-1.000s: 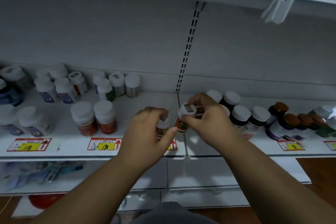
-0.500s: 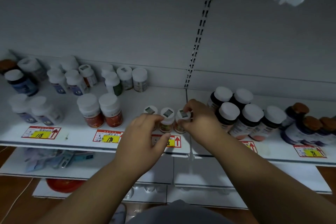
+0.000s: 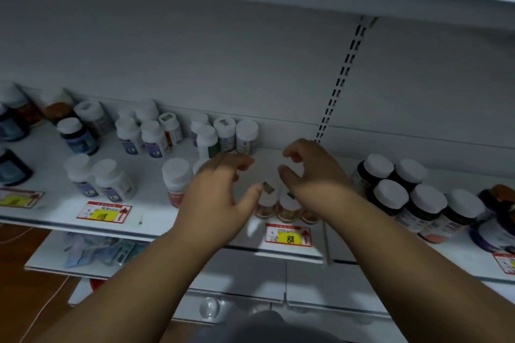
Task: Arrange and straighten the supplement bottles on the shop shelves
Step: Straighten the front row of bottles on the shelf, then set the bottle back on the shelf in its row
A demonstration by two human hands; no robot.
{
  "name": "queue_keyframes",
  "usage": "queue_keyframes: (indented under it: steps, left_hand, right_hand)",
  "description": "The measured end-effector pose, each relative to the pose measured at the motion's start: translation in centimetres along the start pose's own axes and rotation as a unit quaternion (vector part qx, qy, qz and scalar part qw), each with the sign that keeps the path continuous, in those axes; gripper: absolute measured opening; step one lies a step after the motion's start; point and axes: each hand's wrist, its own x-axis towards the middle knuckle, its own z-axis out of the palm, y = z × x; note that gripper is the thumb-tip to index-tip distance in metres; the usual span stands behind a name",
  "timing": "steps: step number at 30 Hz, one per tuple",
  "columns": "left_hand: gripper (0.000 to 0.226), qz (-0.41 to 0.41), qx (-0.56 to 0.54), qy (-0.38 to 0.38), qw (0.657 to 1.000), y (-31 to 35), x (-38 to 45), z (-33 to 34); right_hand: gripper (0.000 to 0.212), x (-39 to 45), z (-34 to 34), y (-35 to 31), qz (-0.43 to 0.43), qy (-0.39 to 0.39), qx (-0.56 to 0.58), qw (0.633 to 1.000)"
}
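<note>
White metal shop shelving fills pretty much the whole view, with a plain grey back panel and a slotted upright [image 3: 338, 83] running down it at about 1 o'clock. On the main shelf [image 3: 156, 172] the supplement bottles sit in loose clusters. Both bare hands hover over the middle of it, just above a little row of small white-capped bottles [image 3: 278, 203] right at the front edge, roughly dead centre. Those small ones stand upright, side by side, directly behind the red and yellow price tag [image 3: 288, 235] that reads 88.

The left hand [image 3: 220, 198] has its fingers loosely curled and holds nothing, with the thumb out close to the cap of the leftmost small bottle (can't tell if it's actually touching, it's blurry there). The right hand [image 3: 312, 172] is the same deal: fingers curved into a loose C, thumb underneath, nothing in it, hanging just over the small row.

Over at 9 o'clock from the hands there's a red-labelled bottle [image 3: 177, 182] partly hidden behind the left hand, and past it a pair of white bottles with purple labels [image 3: 99, 179]. Further back at 10 o'clock more white-capped bottles [image 3: 156, 133] crowd against the back panel, with dark blue ones at the far left. At 3 o'clock a cluster of dark bottles with white caps [image 3: 412, 198] stands close together, leaning a bit in this wide view. Another price tag [image 3: 104, 211] sits on the shelf edge at 8 o'clock.
</note>
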Motion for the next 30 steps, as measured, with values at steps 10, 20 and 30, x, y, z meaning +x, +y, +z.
queue_keyframes:
  steps: [10, 20, 30]
  left_hand:
    - [0.024, -0.057, -0.025, 0.008, 0.998, -9.5, 5.9, -6.8]
    - [0.017, -0.063, -0.051, -0.091, 0.993, -13.8, 7.4, -7.5]
    - [0.043, -0.056, -0.06, -0.113, 0.99, -15.2, 8.4, -7.1]
  right_hand:
    - [0.043, 12.1, 8.9, -7.9, -0.041, -0.142, -0.072, 0.986]
    - [0.027, 14.3, 12.4, -9.3, -0.012, -0.138, -0.201, 0.97]
    - [0.038, 13.5, 10.8, -10.7, 0.002, -0.089, -0.099, 0.991]
